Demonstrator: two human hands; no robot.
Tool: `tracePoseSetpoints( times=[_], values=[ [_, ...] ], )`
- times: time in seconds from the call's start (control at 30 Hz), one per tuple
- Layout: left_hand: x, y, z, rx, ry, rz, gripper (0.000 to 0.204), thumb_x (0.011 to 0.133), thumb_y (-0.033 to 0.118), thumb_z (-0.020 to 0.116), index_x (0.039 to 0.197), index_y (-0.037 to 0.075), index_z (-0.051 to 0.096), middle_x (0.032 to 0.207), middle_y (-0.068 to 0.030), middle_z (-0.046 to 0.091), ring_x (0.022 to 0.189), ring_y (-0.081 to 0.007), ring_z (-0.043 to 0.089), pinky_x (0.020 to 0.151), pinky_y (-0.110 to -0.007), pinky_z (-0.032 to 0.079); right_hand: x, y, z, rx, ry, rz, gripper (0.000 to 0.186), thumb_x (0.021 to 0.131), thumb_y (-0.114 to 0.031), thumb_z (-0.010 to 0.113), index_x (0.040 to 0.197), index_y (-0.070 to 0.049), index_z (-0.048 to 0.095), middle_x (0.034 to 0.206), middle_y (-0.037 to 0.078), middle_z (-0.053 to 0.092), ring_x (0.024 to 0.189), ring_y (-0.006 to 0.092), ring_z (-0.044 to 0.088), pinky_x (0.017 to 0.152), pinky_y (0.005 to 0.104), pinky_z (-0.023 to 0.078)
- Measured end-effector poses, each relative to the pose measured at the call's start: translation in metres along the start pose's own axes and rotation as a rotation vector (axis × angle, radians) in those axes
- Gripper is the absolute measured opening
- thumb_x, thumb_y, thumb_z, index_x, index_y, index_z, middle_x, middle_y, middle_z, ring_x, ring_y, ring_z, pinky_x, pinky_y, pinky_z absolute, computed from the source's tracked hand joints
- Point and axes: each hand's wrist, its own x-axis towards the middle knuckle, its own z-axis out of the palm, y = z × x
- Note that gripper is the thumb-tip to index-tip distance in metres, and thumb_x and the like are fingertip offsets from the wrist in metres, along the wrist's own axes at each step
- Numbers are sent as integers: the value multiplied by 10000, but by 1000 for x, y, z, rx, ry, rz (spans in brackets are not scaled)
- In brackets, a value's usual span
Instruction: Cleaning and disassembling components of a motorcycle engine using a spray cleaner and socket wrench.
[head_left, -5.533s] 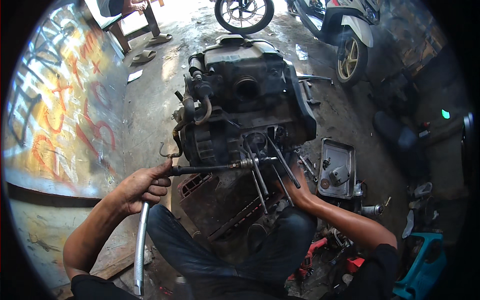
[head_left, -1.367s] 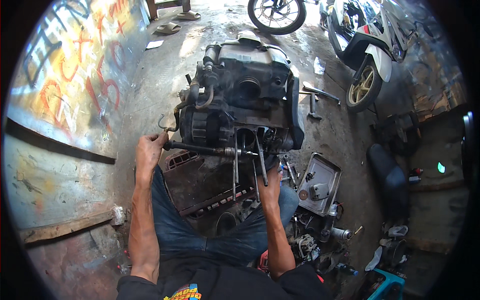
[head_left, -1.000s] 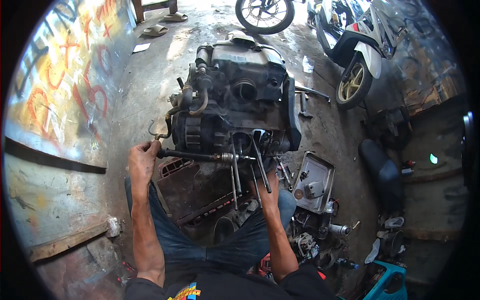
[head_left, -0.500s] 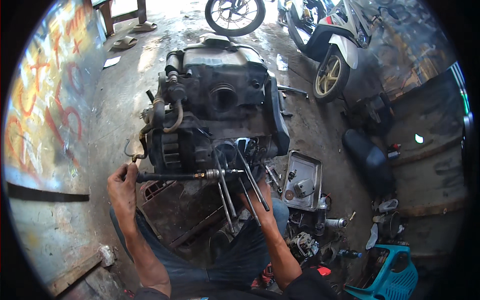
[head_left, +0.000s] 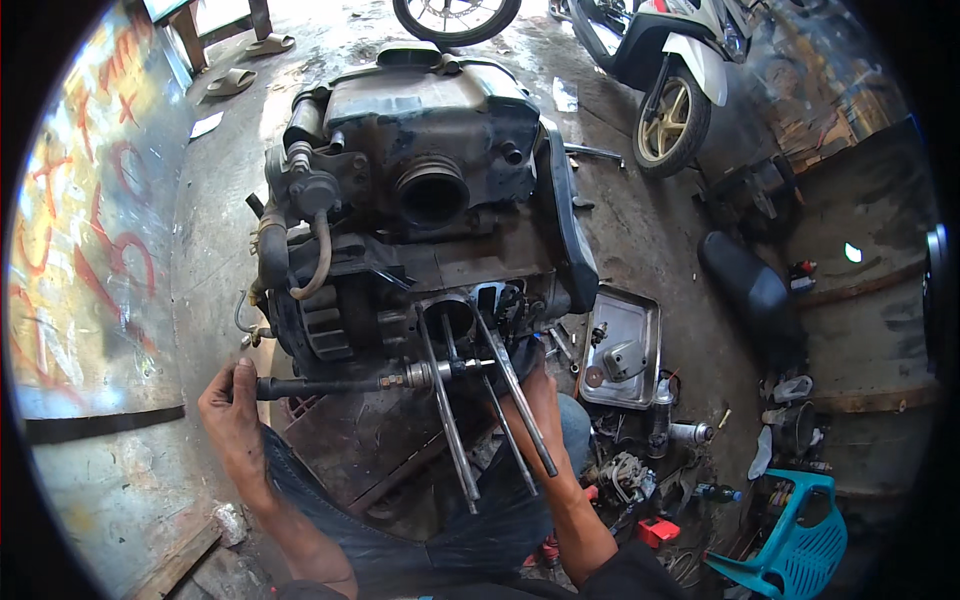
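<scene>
A large grimy engine (head_left: pixel 430 100) stands before me, several long metal studs (head_left: pixel 450 430) jutting toward me from around a round bore. Across the studs lies a black tube with metal fittings (head_left: pixel 330 385), ending in a thin tip between them. My left hand (head_left: pixel 228 405) is at the tube's left end, thumb and fingers pinched together. What they hold, if anything, is hidden. Just above it hangs a thin bent pipe (head_left: pixel 243 312) on the engine's left side. My right hand (head_left: pixel 532 392) reaches under the engine's lower right, behind the studs. Its fingers are hidden.
To the right sits a metal tray (head_left: pixel 655 350) with small parts. Around it lie a spray can (head_left: pixel 690 432), a carburetor-like part (head_left: pixel 628 475) and a teal plastic chair (head_left: pixel 800 530). A black motorcycle seat (head_left: pixel 740 290) leans at right. A white scooter (head_left: pixel 690 60) stands behind.
My left hand has come away from the bent pipe's end and down beside the black tube's end. The view has shifted, so the engine appears larger. My right hand stays under the engine.
</scene>
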Motion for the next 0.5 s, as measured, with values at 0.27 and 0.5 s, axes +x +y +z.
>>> tracePoseSetpoints(
  times=[0.27, 0.5],
  values=[
    [-3, 4, -4, -7, 2, -44, 362, 986, 296, 681, 888, -52, 699, 727, 35, 540, 681, -49, 443, 602, -226, 351, -1, -6, -2, 17, 12, -2, 784, 783, -291, 786, 1329, 116, 397, 884, 393, 650, 926, 566, 627, 797, 576, 515],
    [-10, 30, -13, 29, -123, -185, 394, 954, 383, 722, 835, 14, 651, 635, 89, 434, 531, -5, 330, 474, -206, 222, -3, -29, -13, -48, -43, 121, 757, 782, -270, 777, 1328, 79, 387, 891, 389, 650, 932, 563, 620, 797, 597, 505]
  ],
)
